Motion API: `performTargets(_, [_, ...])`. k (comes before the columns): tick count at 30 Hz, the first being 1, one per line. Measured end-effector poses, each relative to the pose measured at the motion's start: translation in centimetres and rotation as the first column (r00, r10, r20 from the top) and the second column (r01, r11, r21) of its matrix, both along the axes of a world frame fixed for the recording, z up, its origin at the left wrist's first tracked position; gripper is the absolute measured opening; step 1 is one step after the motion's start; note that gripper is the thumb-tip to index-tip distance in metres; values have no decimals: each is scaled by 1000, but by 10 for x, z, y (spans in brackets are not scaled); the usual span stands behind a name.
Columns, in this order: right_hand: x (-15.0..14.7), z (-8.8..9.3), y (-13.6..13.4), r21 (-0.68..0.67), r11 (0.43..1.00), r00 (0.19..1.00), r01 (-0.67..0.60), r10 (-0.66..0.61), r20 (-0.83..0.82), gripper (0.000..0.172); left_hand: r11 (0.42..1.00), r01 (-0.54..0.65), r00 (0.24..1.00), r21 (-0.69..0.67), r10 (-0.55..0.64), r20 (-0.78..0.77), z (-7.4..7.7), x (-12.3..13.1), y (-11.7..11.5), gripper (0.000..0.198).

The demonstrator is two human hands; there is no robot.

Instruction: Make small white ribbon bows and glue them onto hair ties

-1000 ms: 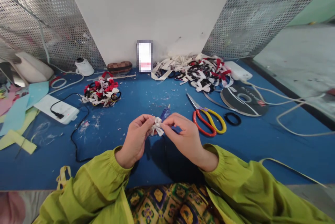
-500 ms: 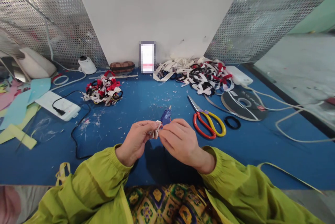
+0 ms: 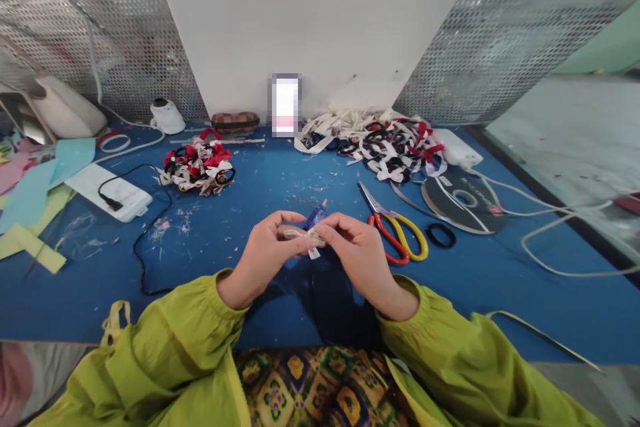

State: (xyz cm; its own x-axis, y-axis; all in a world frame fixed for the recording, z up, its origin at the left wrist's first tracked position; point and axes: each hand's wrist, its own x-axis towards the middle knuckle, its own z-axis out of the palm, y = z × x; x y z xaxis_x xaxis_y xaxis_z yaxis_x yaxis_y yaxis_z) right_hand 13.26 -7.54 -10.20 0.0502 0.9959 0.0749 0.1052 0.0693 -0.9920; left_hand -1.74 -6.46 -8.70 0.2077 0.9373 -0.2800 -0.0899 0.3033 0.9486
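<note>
Between my hands is a small piece of pale ribbon (image 3: 313, 252), its lower end sticking out below the fingers. My left hand (image 3: 273, 250) pinches it from the left, thumb on top. My right hand (image 3: 356, 255) grips its other side with thumb and forefinger, so both hands meet on it. Just beyond the fingertips lies a blue glue gun (image 3: 315, 216), nozzle pointing away; its rear is hidden by the hands. Scissors (image 3: 401, 230) with red and yellow handles lie to the right of my right hand.
A heap of ribbon pieces (image 3: 395, 147) lies at the back right, a smaller red and white pile (image 3: 197, 164) at the left. A black ring (image 3: 441, 235), dark disc (image 3: 465, 199), white power strip (image 3: 111, 192), cables and a phone (image 3: 285, 105) are on the blue table (image 3: 270, 177).
The ribbon piece has been turned between my fingers, and a pale end now points down. My right hand has opened out from its bunched pose and sits slightly farther right.
</note>
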Motion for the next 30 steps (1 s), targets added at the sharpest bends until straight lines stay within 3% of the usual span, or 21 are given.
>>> performTargets(3, [0,-1,0,-6,1000,999,26,-26,-39,16,997,68,997,-48,-66,33,-1,-1,1,36])
performTargets(7, [2,1,-1,33,999,999,16,-17,30,17,997,82,996,1,-81,-28,-2,0,1,31])
performTargets(10, [1,2,-2,100,995,995,-17,7,102,18,993,104,989,61,-97,-108,-1,2,0,30])
performTargets(13, [-1,2,-4,254,966,982,-44,-5,187,21,975,163,967,149,-128,-219,-2,4,-2,28])
performTargets(17, [-5,0,-6,356,934,968,-33,-59,244,22,930,194,927,312,-70,-367,-4,5,-7,25])
performTargets(22, [-8,-1,-9,316,948,979,38,-99,180,22,920,124,930,373,24,-368,-5,5,-8,25])
performTargets(26, [-9,-2,-6,134,990,996,40,-51,77,20,976,62,978,208,-18,-208,-4,5,-8,28])
performTargets(30, [-6,-3,0,-64,997,985,-43,32,-169,20,996,-21,1000,91,21,0,-4,7,-6,24])
